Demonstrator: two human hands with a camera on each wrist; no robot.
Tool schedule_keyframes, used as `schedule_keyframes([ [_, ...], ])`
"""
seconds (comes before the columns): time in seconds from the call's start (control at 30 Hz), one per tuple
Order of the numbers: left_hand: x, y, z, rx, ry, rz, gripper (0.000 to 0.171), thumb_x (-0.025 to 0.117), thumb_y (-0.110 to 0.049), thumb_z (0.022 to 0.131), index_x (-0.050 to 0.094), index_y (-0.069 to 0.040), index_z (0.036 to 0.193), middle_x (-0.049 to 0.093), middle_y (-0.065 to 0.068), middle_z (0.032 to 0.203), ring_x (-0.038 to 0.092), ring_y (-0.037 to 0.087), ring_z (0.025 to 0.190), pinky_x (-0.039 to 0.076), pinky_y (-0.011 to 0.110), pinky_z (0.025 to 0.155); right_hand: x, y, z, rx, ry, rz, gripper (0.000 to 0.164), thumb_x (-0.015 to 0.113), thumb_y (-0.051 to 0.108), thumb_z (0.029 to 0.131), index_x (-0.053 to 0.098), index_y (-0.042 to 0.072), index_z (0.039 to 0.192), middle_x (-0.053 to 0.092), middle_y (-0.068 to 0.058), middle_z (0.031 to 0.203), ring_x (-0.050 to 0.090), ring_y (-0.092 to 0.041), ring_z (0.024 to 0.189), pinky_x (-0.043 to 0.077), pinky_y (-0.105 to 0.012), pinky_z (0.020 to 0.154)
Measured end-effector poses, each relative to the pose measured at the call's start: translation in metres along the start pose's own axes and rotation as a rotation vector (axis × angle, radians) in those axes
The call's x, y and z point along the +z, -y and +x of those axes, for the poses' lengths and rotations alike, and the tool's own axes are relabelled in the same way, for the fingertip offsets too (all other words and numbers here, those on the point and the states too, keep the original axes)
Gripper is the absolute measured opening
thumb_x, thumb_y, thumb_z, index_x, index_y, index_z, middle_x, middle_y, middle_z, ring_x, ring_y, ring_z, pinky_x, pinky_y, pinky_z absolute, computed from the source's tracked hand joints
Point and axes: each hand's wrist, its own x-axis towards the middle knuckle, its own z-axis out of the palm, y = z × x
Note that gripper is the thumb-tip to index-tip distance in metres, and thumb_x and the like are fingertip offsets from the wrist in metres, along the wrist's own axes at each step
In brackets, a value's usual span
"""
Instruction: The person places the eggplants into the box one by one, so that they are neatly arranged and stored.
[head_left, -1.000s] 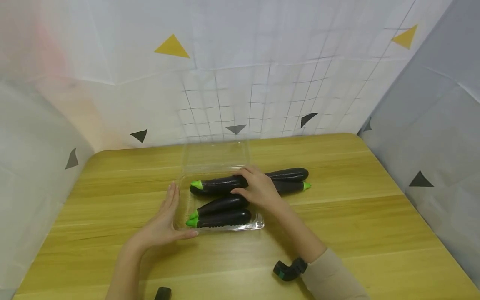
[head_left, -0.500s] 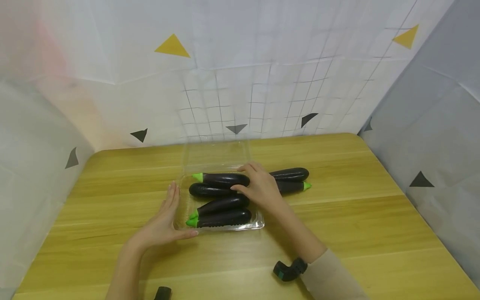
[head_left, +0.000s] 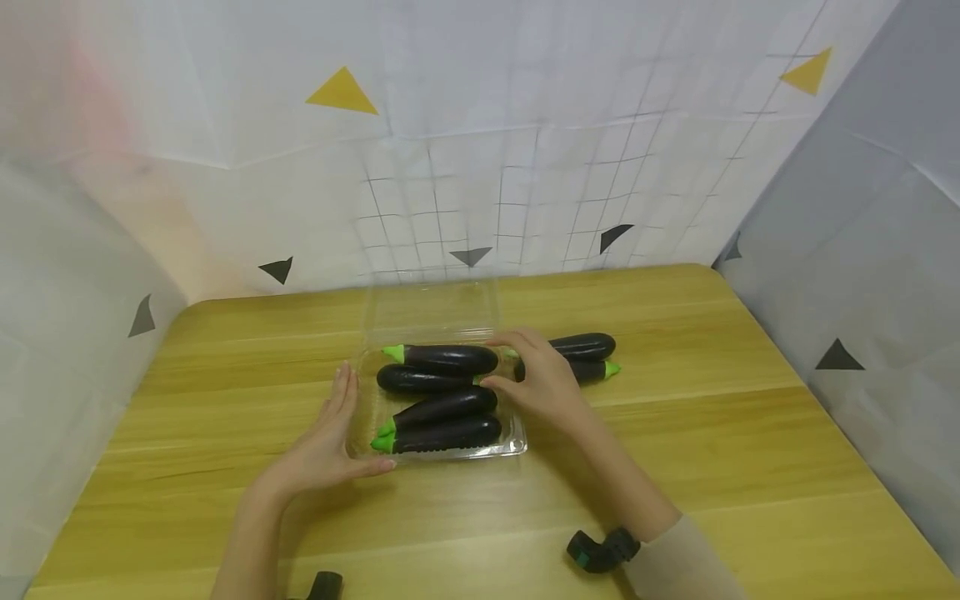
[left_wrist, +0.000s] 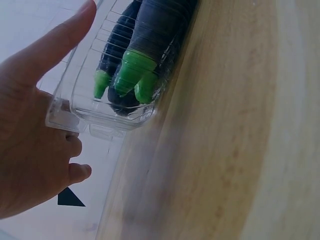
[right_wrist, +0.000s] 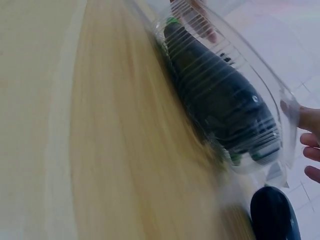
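A clear plastic clamshell box [head_left: 516, 447] holds several dark eggplants [head_left: 450, 433] with green stems, laid side by side. In the head view my left hand [head_left: 318, 450] rests at its left front corner, thumb along the front wall and straight fingers along the left side. The left wrist view shows that thumb [left_wrist: 57, 45] lying against the clear wall. My right hand [head_left: 543, 379] is at the box's right edge, thumb and fingers spread apart with nothing seen between them. Two more eggplants [head_left: 585, 346] lie on the table just beyond it, partly covered by the hand.
The box's clear lid [head_left: 431, 308] is folded back toward the rear wall. White sheeting [head_left: 450, 192] with triangle marks encloses the wooden table [head_left: 712, 467]. Black wrist devices [head_left: 603, 550] sit near both forearms.
An eggplant the right hand was holding has been set down at the back of the box, beside another. The right hand has let go and shifted right. My left hand has stayed put.
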Motion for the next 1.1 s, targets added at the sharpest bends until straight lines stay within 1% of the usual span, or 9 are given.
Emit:
schedule_keyframes([
  [0.07, 0.0, 0.0, 0.0, 0.001, 0.0, 0.003, 0.131, 0.079, -0.051, 0.074, -0.018, -0.007, 0.151, -0.034, 0.002, 0.153, -0.021, 0.03, 0.142, 0.007, 0.065, 0.109, -0.004, -0.003, -0.003, 0.007, -0.006, 0.017, 0.055, 0.083, 0.036, 0.074, 0.062, 0.019, 0.123, 0.059, 0.004, 0.121, 0.055, -0.017, 0.115, 0.049, -0.039, 0.093],
  [0.2, 0.0, 0.0, 0.0, -0.001, 0.002, 0.001, 0.131, 0.079, -0.051, 0.074, -0.019, -0.008, 0.151, -0.034, 0.002, 0.153, -0.021, 0.029, 0.142, 0.007, 0.065, 0.109, -0.012, -0.009, -0.008, -0.016, -0.027, 0.06, 0.058, 0.086, 0.03, 0.071, 0.063, 0.018, 0.123, 0.06, 0.004, 0.119, 0.055, -0.017, 0.113, 0.047, -0.039, 0.095],
  [0.3, 0.0, -0.001, 0.0, -0.001, 0.002, 0.0, 0.131, 0.079, -0.05, 0.074, -0.019, -0.008, 0.15, -0.034, 0.002, 0.153, -0.022, 0.029, 0.142, 0.006, 0.065, 0.109, -0.019, -0.016, -0.011, -0.035, -0.048, 0.076, 0.057, 0.087, 0.026, 0.07, 0.064, 0.015, 0.121, 0.061, 0.003, 0.118, 0.054, -0.017, 0.114, 0.046, -0.038, 0.096],
  [0.47, -0.001, -0.002, -0.001, -0.004, 0.003, 0.003, 0.131, 0.079, -0.051, 0.074, -0.019, -0.007, 0.15, -0.034, 0.002, 0.153, -0.022, 0.028, 0.142, 0.006, 0.064, 0.109, -0.028, -0.026, -0.016, -0.043, -0.072, 0.086, 0.054, 0.087, 0.022, 0.071, 0.065, 0.012, 0.118, 0.062, 0.001, 0.117, 0.055, -0.018, 0.114, 0.046, -0.038, 0.095],
  [0.7, 0.0, -0.002, -0.002, -0.01, 0.002, 0.004, 0.13, 0.079, -0.05, 0.074, -0.017, -0.007, 0.151, -0.032, 0.002, 0.153, -0.021, 0.028, 0.142, 0.006, 0.063, 0.11, -0.038, -0.039, -0.022, -0.08, -0.058, 0.101, 0.052, 0.087, 0.016, 0.07, 0.065, 0.011, 0.116, 0.063, 0.001, 0.116, 0.055, -0.019, 0.112, 0.045, -0.037, 0.095],
  [0.83, 0.0, -0.002, -0.002, -0.011, 0.003, -0.003, 0.129, 0.079, -0.049, 0.075, -0.017, -0.007, 0.151, -0.032, 0.002, 0.154, -0.02, 0.029, 0.143, 0.007, 0.063, 0.11, -0.043, -0.045, -0.025, -0.051, -0.052, 0.093, 0.049, 0.087, 0.016, 0.071, 0.066, 0.009, 0.115, 0.062, 0.0, 0.115, 0.055, -0.02, 0.111, 0.045, -0.039, 0.095],
  [0.93, 0.001, -0.002, -0.002, -0.015, 0.005, -0.003, 0.129, 0.079, -0.049, 0.075, -0.017, -0.006, 0.151, -0.032, 0.003, 0.153, -0.02, 0.03, 0.143, 0.007, 0.063, 0.11, -0.046, -0.048, -0.027, -0.02, -0.051, 0.074, 0.049, 0.086, 0.017, 0.071, 0.066, 0.011, 0.115, 0.062, 0.001, 0.115, 0.055, -0.02, 0.111, 0.046, -0.041, 0.093],
  [1.1, 0.001, -0.002, -0.002, -0.014, 0.004, -0.002, 0.129, 0.079, -0.049, 0.075, -0.016, -0.006, 0.151, -0.032, 0.003, 0.154, -0.02, 0.03, 0.143, 0.007, 0.063, 0.11, -0.048, -0.055, -0.03, -0.014, -0.019, 0.062, 0.047, 0.087, 0.014, 0.071, 0.066, 0.01, 0.113, 0.062, 0.001, 0.113, 0.056, -0.021, 0.109, 0.046, -0.043, 0.092],
])
